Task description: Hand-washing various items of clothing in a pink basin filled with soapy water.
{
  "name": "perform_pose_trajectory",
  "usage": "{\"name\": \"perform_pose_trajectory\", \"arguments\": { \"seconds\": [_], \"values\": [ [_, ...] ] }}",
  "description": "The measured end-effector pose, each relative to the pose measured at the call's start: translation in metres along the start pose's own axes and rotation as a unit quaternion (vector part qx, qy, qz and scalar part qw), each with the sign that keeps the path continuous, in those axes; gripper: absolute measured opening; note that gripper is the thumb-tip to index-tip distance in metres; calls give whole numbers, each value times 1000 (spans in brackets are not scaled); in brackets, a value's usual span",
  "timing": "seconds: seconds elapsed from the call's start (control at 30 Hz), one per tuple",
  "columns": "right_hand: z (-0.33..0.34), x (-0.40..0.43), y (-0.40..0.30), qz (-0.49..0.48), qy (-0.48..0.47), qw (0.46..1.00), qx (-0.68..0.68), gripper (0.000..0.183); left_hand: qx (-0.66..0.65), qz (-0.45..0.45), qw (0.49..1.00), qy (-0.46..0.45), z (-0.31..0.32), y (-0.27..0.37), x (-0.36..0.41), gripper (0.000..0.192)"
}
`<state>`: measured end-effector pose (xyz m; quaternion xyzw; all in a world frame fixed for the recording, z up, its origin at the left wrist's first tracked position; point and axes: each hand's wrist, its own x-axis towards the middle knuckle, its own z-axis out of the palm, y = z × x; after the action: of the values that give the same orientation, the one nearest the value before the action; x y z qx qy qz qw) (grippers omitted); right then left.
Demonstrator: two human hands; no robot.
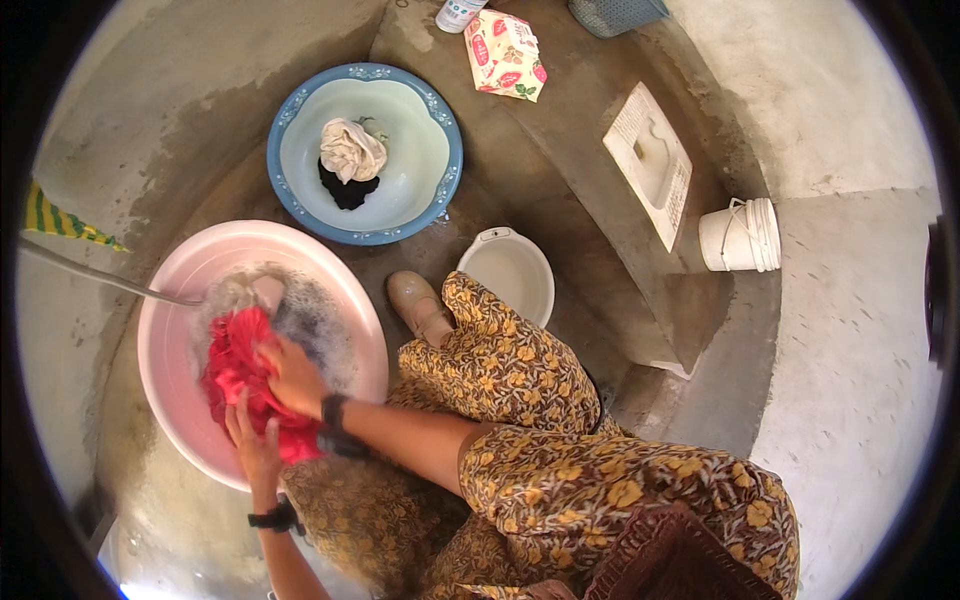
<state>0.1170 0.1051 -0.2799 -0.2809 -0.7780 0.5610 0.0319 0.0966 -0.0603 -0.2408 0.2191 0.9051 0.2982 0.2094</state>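
Wet red cloth [244, 375] lies bunched over the near part of a pink plastic basin [172, 405] holding foamy water. My right hand [292, 371] presses on the cloth from the right, its fingers slightly blurred. On the cloth's lower part rests my left hand [255, 442], fingers spread; whether it grips any fabric is not clear. A grey hose [105, 274] runs from the left into the basin. Beyond the cloth, a pale object [268, 292] and some pale fabric sit in the suds. The cloth's lower end hangs near the basin's rim.
A blue-rimmed basin [450, 176] holds cream and black cloths [352, 150]. A white tub [510, 266] stands beside my foot. On the raised ledge are a squat toilet pan [652, 165], a strawberry-print packet [506, 56] and a grey plastic basket [615, 16]. A white bucket [731, 238] is at right.
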Motion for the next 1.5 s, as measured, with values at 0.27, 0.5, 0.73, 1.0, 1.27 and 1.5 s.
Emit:
{"name": "perform_pose_trajectory", "arguments": {
  "seconds": [0.27, 0.5, 0.73, 1.0, 1.27, 1.5],
  "values": [
    [26, 21, 2, -50, -75, 982, -164, 48, 29, -100, 994, 46, 32, -47, 75, 86],
    [75, 75, 15, 16, -40, 972, -229, 36, 143, -259, 932, -207, 47, -120, 138, 60],
    [87, 136, 39, 17, -146, 915, -376, 30, 323, 111, 935, -96, 37, -168, 226, 34],
    [28, 82, -23, 192, -191, 909, 317, 73, 233, 39, 971, 33, 4, -2, 76, 38],
    [32, -7, 23, -72, -62, 973, -209, 62, -101, -67, 992, 32, 12, 12, 0, 69],
    [59, 33, 29, -90, -69, 972, -206, 54, -48, -132, 990, -17, 45, -52, 47, 57]
  ]
}}
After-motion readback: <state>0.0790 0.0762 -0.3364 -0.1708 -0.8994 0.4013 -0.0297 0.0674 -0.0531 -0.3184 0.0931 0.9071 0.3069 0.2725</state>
